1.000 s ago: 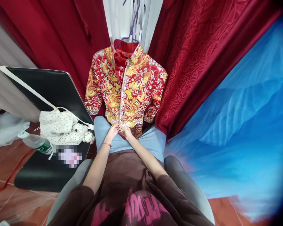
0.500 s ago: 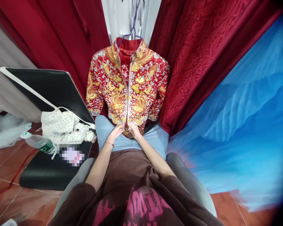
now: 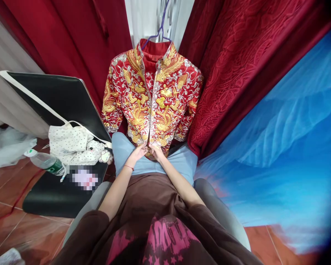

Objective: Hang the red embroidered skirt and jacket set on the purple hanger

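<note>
A red jacket [image 3: 165,99] with gold and silver embroidery hangs upright on a purple hanger [image 3: 162,27] in front of me. Its front is parted from the collar downward, and its lower part rests over my lap. My left hand [image 3: 138,152] pinches the hem at the left front edge, close to the centre. At the opposite front edge, my right hand [image 3: 156,151] grips the hem in the same way. The two hands are a small gap apart. Whether anything small sits between the fingertips is too fine to make out.
To my left stands a black chair [image 3: 55,198] with a dotted white cloth bag [image 3: 71,143], a plastic bottle [image 3: 48,162] and a blurred item on it. Red curtains [image 3: 231,55] frame the jacket. Blue tulle [image 3: 287,158] spreads over the right side.
The view has shifted slightly, so the jacket's upper part appears a little further right and higher. Both hands keep nearly the same place and hold at the hem.
</note>
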Demonstrator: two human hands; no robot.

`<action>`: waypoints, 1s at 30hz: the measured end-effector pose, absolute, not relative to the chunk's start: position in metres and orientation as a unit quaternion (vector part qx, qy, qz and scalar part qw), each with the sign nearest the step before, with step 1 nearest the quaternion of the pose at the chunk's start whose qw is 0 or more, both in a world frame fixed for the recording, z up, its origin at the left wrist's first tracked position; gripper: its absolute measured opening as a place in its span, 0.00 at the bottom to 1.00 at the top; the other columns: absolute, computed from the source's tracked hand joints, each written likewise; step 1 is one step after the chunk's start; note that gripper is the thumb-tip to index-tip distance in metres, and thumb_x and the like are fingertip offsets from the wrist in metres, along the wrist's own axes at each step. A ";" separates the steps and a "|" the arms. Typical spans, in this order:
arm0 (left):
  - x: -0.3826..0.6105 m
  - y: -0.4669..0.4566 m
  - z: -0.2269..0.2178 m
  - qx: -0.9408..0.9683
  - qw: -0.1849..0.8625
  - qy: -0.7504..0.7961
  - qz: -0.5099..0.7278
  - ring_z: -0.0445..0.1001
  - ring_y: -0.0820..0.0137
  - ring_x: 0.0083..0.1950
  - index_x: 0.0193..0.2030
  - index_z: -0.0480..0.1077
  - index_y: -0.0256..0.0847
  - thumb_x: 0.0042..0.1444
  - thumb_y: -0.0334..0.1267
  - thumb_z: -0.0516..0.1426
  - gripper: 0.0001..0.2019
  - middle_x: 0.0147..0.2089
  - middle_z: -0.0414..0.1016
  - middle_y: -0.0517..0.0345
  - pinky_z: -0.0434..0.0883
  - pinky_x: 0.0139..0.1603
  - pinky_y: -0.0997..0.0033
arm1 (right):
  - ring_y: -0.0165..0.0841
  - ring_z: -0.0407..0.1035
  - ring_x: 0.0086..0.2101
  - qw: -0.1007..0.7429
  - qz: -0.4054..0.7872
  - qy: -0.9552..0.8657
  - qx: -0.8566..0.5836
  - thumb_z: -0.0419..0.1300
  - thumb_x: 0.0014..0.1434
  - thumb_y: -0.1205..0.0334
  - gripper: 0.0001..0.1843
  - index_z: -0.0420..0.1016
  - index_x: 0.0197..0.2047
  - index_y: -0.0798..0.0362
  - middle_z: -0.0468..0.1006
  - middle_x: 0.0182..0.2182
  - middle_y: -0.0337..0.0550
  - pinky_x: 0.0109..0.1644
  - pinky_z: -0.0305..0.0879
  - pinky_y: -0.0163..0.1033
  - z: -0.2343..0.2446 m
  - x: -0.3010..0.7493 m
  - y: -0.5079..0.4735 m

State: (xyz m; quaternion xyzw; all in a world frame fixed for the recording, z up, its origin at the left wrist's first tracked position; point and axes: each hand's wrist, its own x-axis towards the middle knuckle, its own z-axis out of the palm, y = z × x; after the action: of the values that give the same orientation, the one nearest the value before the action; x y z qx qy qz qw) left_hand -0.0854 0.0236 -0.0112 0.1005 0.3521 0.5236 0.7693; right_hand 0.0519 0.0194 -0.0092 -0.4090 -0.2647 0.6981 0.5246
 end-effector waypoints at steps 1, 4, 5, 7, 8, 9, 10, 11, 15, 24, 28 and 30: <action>-0.085 0.023 -0.012 0.097 0.769 0.353 0.524 0.69 0.77 0.28 0.28 0.71 0.36 0.63 0.28 0.60 0.11 0.24 0.68 0.61 0.67 0.34 0.77 | 0.24 0.59 0.19 0.522 0.704 -0.265 -0.403 0.77 0.42 0.60 0.19 0.69 0.23 0.51 0.65 0.14 0.27 0.25 0.57 0.33 -0.009 0.052 0.019; -0.083 0.023 -0.014 0.090 0.770 0.355 0.523 0.68 0.77 0.28 0.29 0.71 0.36 0.63 0.28 0.60 0.10 0.25 0.68 0.61 0.67 0.34 0.76 | 0.24 0.61 0.20 0.512 0.721 -0.262 -0.387 0.77 0.43 0.61 0.17 0.71 0.24 0.52 0.69 0.16 0.29 0.26 0.59 0.32 -0.008 0.051 0.017; -0.083 0.023 -0.014 0.089 0.769 0.356 0.523 0.68 0.77 0.28 0.29 0.71 0.36 0.62 0.28 0.60 0.09 0.25 0.68 0.62 0.68 0.34 0.76 | 0.24 0.63 0.21 0.509 0.724 -0.260 -0.385 0.77 0.43 0.61 0.16 0.72 0.26 0.52 0.72 0.18 0.30 0.26 0.60 0.31 -0.008 0.051 0.017; -0.082 0.024 -0.015 0.089 0.769 0.358 0.522 0.68 0.77 0.28 0.29 0.71 0.36 0.61 0.28 0.61 0.09 0.26 0.69 0.61 0.68 0.34 0.75 | 0.24 0.67 0.24 0.506 0.729 -0.255 -0.384 0.77 0.43 0.62 0.15 0.75 0.29 0.53 0.77 0.22 0.33 0.28 0.63 0.30 -0.007 0.050 0.016; -0.083 0.024 -0.015 0.090 0.769 0.360 0.521 0.68 0.76 0.29 0.29 0.71 0.36 0.61 0.28 0.61 0.09 0.26 0.70 0.60 0.68 0.35 0.75 | 0.24 0.68 0.25 0.505 0.731 -0.252 -0.384 0.77 0.44 0.62 0.15 0.75 0.30 0.53 0.78 0.24 0.34 0.29 0.64 0.30 -0.006 0.050 0.016; -0.083 0.024 -0.016 0.092 0.769 0.362 0.520 0.69 0.76 0.29 0.30 0.72 0.36 0.62 0.28 0.61 0.09 0.27 0.71 0.60 0.69 0.35 0.75 | 0.25 0.69 0.25 0.504 0.732 -0.250 -0.384 0.77 0.44 0.62 0.15 0.76 0.31 0.53 0.79 0.25 0.35 0.29 0.65 0.30 -0.006 0.049 0.016; -0.083 0.024 -0.016 0.095 0.769 0.363 0.518 0.69 0.76 0.29 0.30 0.72 0.37 0.62 0.28 0.60 0.09 0.27 0.71 0.59 0.69 0.35 0.74 | 0.25 0.70 0.26 0.504 0.733 -0.247 -0.384 0.77 0.44 0.62 0.15 0.76 0.31 0.53 0.79 0.25 0.35 0.29 0.65 0.30 -0.006 0.049 0.016; -0.083 0.024 -0.016 0.099 0.768 0.365 0.516 0.69 0.76 0.29 0.30 0.72 0.37 0.63 0.28 0.60 0.09 0.27 0.72 0.59 0.69 0.34 0.74 | 0.25 0.70 0.26 0.503 0.734 -0.246 -0.384 0.77 0.44 0.62 0.15 0.76 0.31 0.54 0.79 0.25 0.36 0.29 0.65 0.30 -0.006 0.049 0.016; -0.084 0.025 -0.017 0.117 0.766 0.370 0.512 0.70 0.76 0.28 0.30 0.73 0.38 0.62 0.28 0.60 0.09 0.27 0.72 0.59 0.70 0.34 0.75 | 0.24 0.68 0.23 0.503 0.737 -0.240 -0.382 0.78 0.42 0.62 0.15 0.77 0.30 0.54 0.79 0.24 0.36 0.27 0.64 0.29 -0.007 0.048 0.016; -0.085 0.021 -0.023 0.177 0.763 0.365 0.503 0.73 0.73 0.32 0.33 0.75 0.35 0.61 0.35 0.63 0.07 0.29 0.75 0.56 0.72 0.40 0.72 | 0.24 0.67 0.23 0.501 0.743 -0.236 -0.375 0.79 0.39 0.61 0.16 0.78 0.29 0.55 0.79 0.23 0.36 0.28 0.66 0.29 -0.010 0.048 0.016; -0.083 0.021 -0.025 0.193 0.752 0.371 0.510 0.72 0.74 0.32 0.33 0.74 0.35 0.58 0.35 0.65 0.07 0.29 0.74 0.57 0.70 0.41 0.72 | 0.23 0.67 0.23 0.506 0.742 -0.235 -0.372 0.78 0.40 0.61 0.15 0.78 0.29 0.54 0.79 0.23 0.36 0.28 0.65 0.29 -0.009 0.049 0.015; -0.083 0.022 -0.025 0.201 0.745 0.376 0.513 0.71 0.75 0.32 0.33 0.74 0.35 0.56 0.36 0.66 0.07 0.28 0.73 0.58 0.70 0.40 0.72 | 0.23 0.67 0.23 0.506 0.742 -0.237 -0.371 0.78 0.40 0.61 0.15 0.78 0.29 0.54 0.79 0.23 0.36 0.28 0.65 0.29 -0.008 0.049 0.014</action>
State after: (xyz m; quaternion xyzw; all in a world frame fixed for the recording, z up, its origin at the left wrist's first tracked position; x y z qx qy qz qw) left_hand -0.0832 0.0217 -0.0251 0.2008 0.3757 0.5128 0.7454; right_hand 0.0493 0.0138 -0.0078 -0.3714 -0.2365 0.7416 0.5061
